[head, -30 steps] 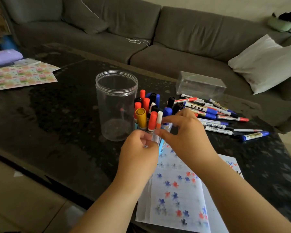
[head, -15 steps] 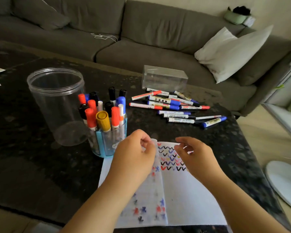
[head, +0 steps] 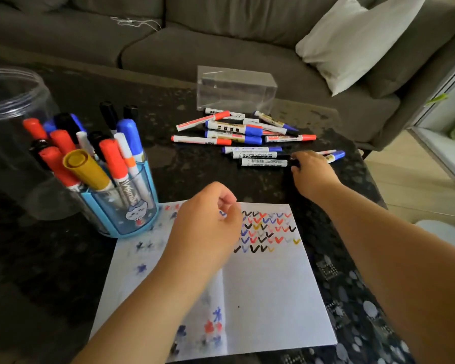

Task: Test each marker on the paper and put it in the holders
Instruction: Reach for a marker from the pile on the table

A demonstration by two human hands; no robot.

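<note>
The white paper (head: 263,290) lies in front of me, marked with rows of coloured ticks and smudged stars. My left hand (head: 205,224) hovers over its upper edge, fingers loosely curled, holding nothing. The blue holder (head: 132,214) at the left stands packed with red, blue, black and yellow markers. A pile of loose markers (head: 237,132) lies further back. My right hand (head: 310,172) is stretched to the pile's near right side. Its bent fingertips are at the black end of a white whiteboard marker (head: 263,162); a grip is not visible.
A tall clear plastic jar (head: 8,106) stands behind the blue holder at far left. A clear rectangular box (head: 237,88) lies behind the marker pile. The dark stone table (head: 184,174) ends just right of my right arm. A grey sofa with a white pillow (head: 352,40) lies beyond.
My hands let go of the marker they were setting in the blue holder. My right hand then moved from the paper out to the marker pile, while my left stayed over the paper.
</note>
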